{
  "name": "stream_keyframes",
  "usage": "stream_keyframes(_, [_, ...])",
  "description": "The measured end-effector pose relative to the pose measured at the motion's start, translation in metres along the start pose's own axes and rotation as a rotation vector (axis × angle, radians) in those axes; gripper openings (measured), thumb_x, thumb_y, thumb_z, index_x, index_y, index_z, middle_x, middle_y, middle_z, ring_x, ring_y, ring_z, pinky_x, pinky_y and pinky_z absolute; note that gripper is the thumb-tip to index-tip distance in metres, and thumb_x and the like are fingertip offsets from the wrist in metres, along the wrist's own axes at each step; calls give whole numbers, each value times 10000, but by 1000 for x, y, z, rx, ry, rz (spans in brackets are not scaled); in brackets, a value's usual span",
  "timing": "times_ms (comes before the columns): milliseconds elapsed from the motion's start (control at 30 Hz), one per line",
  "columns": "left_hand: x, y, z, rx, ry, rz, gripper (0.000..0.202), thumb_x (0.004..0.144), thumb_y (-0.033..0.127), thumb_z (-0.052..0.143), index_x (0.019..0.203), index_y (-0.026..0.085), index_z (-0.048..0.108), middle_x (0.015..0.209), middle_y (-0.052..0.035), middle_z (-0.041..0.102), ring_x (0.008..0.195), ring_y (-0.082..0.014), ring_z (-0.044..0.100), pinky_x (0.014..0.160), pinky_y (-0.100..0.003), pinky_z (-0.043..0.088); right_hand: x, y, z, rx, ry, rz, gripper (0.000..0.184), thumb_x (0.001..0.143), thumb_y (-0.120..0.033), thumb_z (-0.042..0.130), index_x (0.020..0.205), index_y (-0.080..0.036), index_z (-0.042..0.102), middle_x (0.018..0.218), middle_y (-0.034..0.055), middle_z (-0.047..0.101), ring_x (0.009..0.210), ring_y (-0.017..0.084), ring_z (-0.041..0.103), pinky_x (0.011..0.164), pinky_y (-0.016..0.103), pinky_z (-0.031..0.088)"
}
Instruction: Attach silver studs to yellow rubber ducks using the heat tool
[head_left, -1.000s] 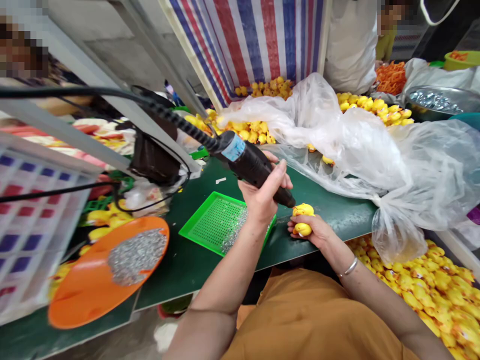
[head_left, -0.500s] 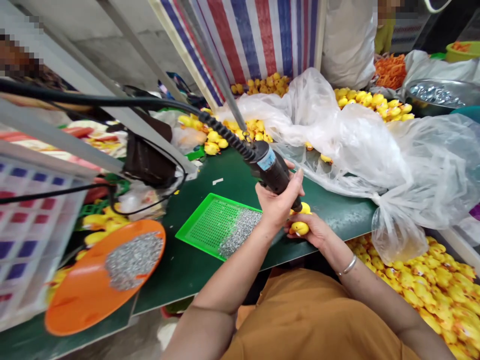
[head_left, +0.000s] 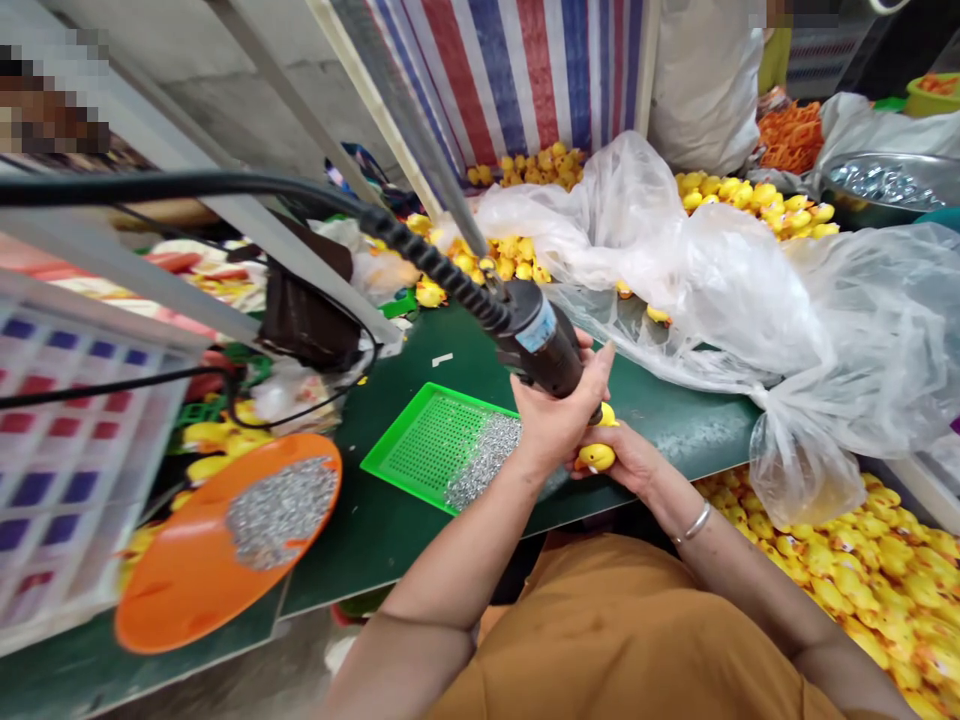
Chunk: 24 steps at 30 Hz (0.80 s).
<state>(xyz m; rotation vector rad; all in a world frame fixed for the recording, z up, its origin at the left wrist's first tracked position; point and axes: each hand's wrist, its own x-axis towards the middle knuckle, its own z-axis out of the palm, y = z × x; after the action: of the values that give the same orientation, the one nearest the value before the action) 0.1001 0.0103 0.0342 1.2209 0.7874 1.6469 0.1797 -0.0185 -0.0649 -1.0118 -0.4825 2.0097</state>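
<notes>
My left hand is closed round the body of a black electric screwdriver, which slants down to the right. Its tip end meets a yellow plastic duck part; the exact contact point is hidden by fingers. My right hand, below a silver bracelet, grips this duck part from the right side. Left of my hands lies a green perforated tray with small silver screws heaped at its right end. Farther left, an orange dish holds another heap of small metal pieces.
Clear plastic bags sprawl over the back right of the green table. Many yellow ducks fill a container at lower right. A black cable runs from the left to the screwdriver. A white crate stands at far left.
The view has shifted slightly, so the dish and tray sit a little farther right. Both hands keep their grips, and the screwdriver stays at the duck part, slightly lower.
</notes>
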Motion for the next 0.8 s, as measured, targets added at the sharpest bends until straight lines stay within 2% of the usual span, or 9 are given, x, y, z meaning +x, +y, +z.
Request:
stream_keyframes(100, [-2, 1, -1, 14, -33, -6, 295, 687, 350, 814, 786, 180, 594, 524, 84, 547, 372, -65, 512, 408, -199, 443, -1, 1, 4, -8, -8, 6, 213, 524, -221, 760, 682, -116, 663, 567, 66, 684, 513, 170, 648, 481, 264, 552])
stream_keyframes(300, [2, 13, 1, -33, 97, 87, 264, 724, 306, 800, 879, 196, 617, 560, 81, 555, 421, -75, 537, 471, -223, 469, 7, -3, 6, 69, 62, -91, 203, 565, -174, 773, 718, -140, 643, 596, 43, 692, 537, 171, 658, 487, 265, 563])
stream_keyframes(400, [5, 29, -2, -136, 155, 193, 252, 739, 281, 796, 897, 215, 611, 551, 86, 536, 428, -77, 528, 477, -229, 464, 15, -6, -3, 129, 148, -32, 157, 643, -124, 746, 746, -137, 628, 610, 41, 691, 549, 148, 656, 514, 254, 581])
stream_keyframes(500, [1, 40, -9, -192, 152, 191, 279, 714, 290, 822, 867, 223, 599, 513, 96, 481, 401, -73, 487, 435, -224, 431, 19, -8, -12, 189, 176, 19, 124, 717, -104, 711, 766, -146, 604, 616, 30, 680, 564, 141, 666, 530, 248, 588])
stream_keyframes(633, [-9, 31, -16, -182, 113, 120, 306, 718, 319, 828, 884, 217, 593, 513, 95, 466, 404, -75, 493, 417, -217, 411, 17, -6, -14, 201, 192, 25, 87, 766, -97, 664, 787, -150, 598, 611, 23, 674, 546, 138, 659, 515, 248, 582])
stream_keyframes(800, [-16, 16, -18, -184, 94, 107, 281, 745, 291, 807, 908, 203, 596, 542, 91, 492, 417, -75, 519, 429, -215, 431, 16, -4, -15, 206, 147, 7, 131, 706, -82, 705, 749, -149, 601, 611, 21, 665, 530, 142, 656, 530, 254, 584])
